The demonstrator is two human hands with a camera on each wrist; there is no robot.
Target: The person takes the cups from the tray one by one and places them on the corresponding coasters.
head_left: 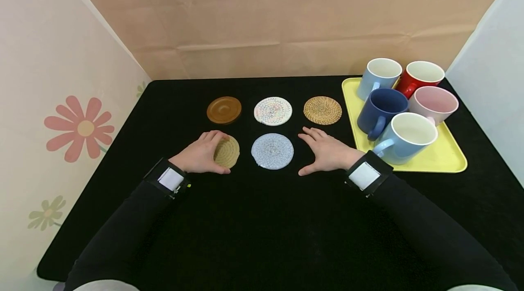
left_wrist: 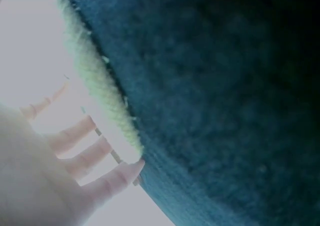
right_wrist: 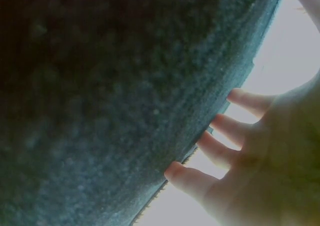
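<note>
My left hand [head_left: 201, 153] spans a round tan woven coaster [head_left: 227, 152] on the black table, fingers along its far edge and thumb at its near edge. Some of the coaster's left side is hidden under the hand. In the left wrist view, fingertips meet the rim of that thick coaster [left_wrist: 102, 83]. My right hand [head_left: 327, 151] is spread low over the black cloth, thumb and fingers apart with nothing between them. Left of it lies a pale blue-grey coaster [head_left: 272, 151]; just beyond its fingers is a wicker coaster [head_left: 322, 110].
A brown wooden coaster [head_left: 224, 110] and a white patterned coaster [head_left: 273, 111] lie in the far row. On the right, a yellow tray [head_left: 444, 157] bears several mugs, among them a dark blue mug [head_left: 380, 111] and a light blue mug [head_left: 403, 141] near my right wrist.
</note>
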